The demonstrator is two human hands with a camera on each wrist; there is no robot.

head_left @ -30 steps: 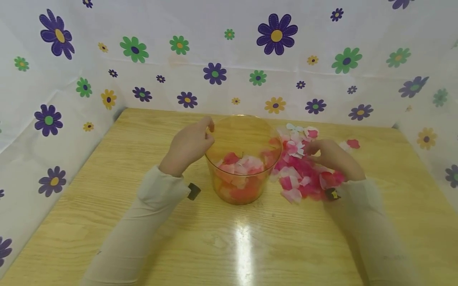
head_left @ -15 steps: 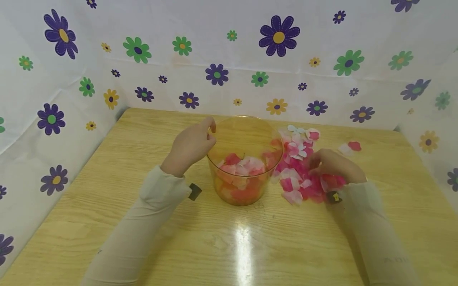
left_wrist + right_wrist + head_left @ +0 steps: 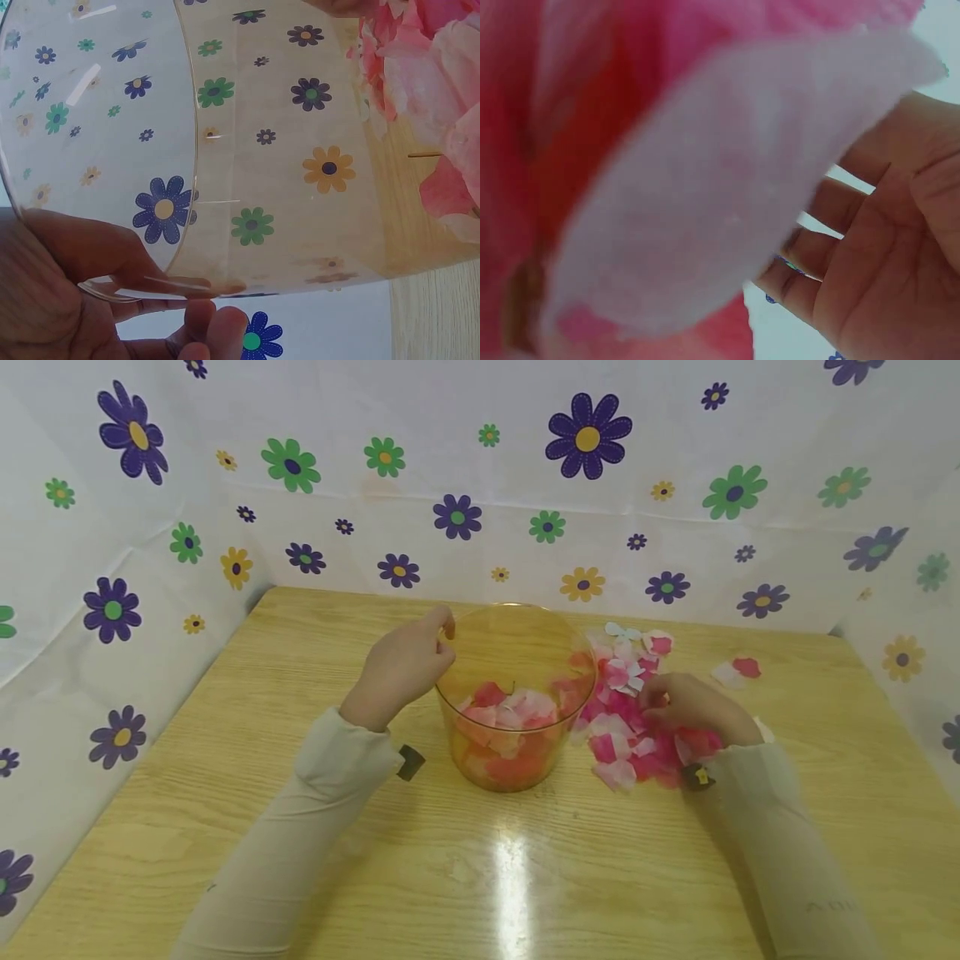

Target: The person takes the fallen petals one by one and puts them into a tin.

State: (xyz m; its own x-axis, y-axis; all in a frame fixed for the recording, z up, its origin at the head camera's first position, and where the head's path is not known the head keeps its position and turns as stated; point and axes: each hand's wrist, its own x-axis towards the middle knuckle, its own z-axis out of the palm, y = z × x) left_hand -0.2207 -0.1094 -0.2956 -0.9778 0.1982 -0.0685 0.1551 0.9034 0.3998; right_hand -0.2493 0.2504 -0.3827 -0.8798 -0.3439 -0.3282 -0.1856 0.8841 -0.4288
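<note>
The left hand (image 3: 405, 664) pinches a smooth, see-through amber bucket (image 3: 510, 647) by its thin round rim on the woodgrain tabletop (image 3: 420, 860). The right hand (image 3: 693, 706) is at the heaped, curled petals (image 3: 618, 727) beside it; I cannot tell its grip.

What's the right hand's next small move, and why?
Probably have the right hand close on a few petals. It's right at the heap beside the bucket; whether it grips any is hidden. The bucket is open-topped with petals inside, and the left hand holds it.
</note>
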